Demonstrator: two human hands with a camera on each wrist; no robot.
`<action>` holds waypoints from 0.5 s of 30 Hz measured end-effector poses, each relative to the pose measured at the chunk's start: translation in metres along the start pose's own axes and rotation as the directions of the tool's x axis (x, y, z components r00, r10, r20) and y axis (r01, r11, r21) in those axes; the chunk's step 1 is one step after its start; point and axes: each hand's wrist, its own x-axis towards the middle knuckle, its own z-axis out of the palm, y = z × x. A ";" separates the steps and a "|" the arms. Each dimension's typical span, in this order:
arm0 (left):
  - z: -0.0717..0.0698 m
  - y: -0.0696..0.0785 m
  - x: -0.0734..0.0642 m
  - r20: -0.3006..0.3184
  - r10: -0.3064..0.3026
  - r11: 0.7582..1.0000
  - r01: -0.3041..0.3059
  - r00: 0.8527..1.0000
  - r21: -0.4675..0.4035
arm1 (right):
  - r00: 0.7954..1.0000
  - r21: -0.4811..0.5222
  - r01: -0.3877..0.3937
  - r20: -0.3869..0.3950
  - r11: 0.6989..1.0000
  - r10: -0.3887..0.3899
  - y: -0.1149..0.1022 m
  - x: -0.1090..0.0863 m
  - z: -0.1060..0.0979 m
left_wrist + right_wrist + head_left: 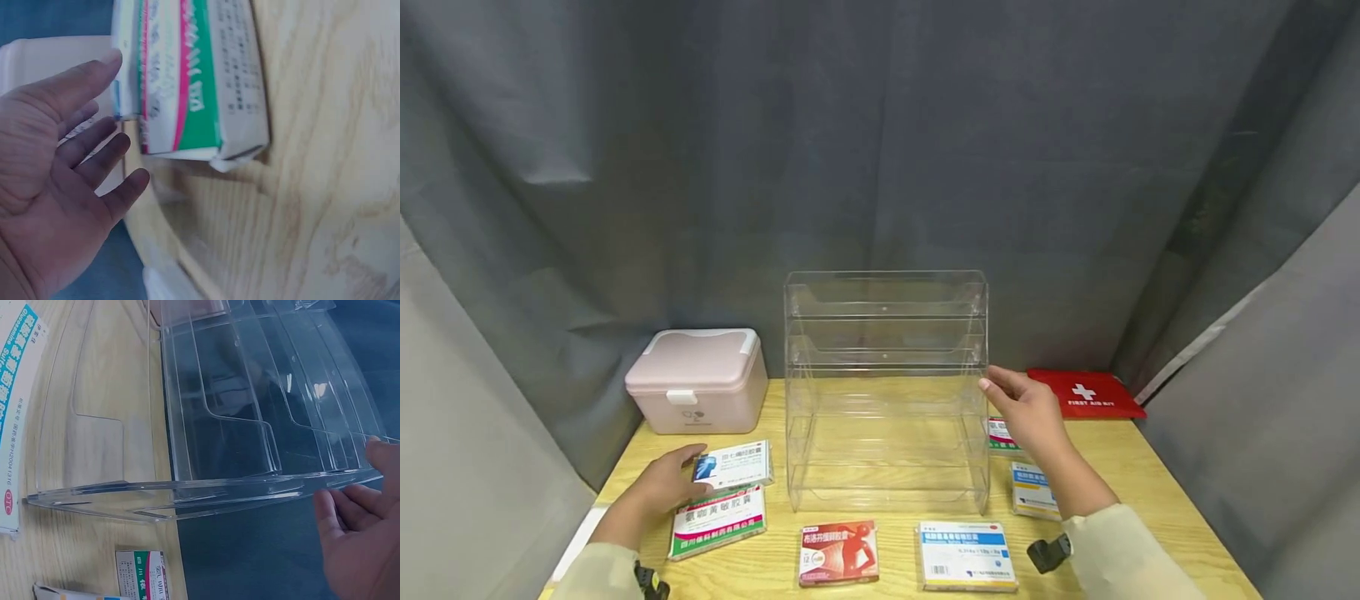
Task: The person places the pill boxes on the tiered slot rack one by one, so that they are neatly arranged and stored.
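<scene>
A clear plastic tiered display rack (887,496) stands upright in the middle of the table. My right hand (1028,412) holds its right side panel, thumb on one side of the edge and fingers on the other in the right wrist view. On the left, my left hand (664,482) is at the near end of a white and blue medicine box (741,465), fingers loosely spread. That box lies against a white, green and pink medicine box (718,523). In the left wrist view the thumb (94,72) overlaps the white box's edge and the palm holds nothing.
In front of the rack lie a red medicine box (838,553) and a blue and white medicine box (967,556). Another blue and white box (1033,490) lies right of the rack. A pink lidded case (696,383) and a red first aid pouch (1086,395) sit behind.
</scene>
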 end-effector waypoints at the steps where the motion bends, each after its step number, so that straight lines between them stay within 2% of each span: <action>1: 0.001 -0.002 0.001 0.006 0.003 1.000 -0.003 1.000 0.009 | 1.000 0.007 -0.006 -0.001 1.000 0.006 0.000 0.001 0.001; 10: 0.006 -0.010 0.016 0.021 -0.012 0.999 0.012 1.000 0.033 | 1.000 0.021 -0.017 -0.013 1.000 0.017 0.002 0.003 0.004; 15: 0.008 -0.010 0.016 0.012 0.007 0.999 -0.008 1.000 0.043 | 0.999 0.021 -0.036 -0.021 0.999 0.037 0.004 0.005 0.006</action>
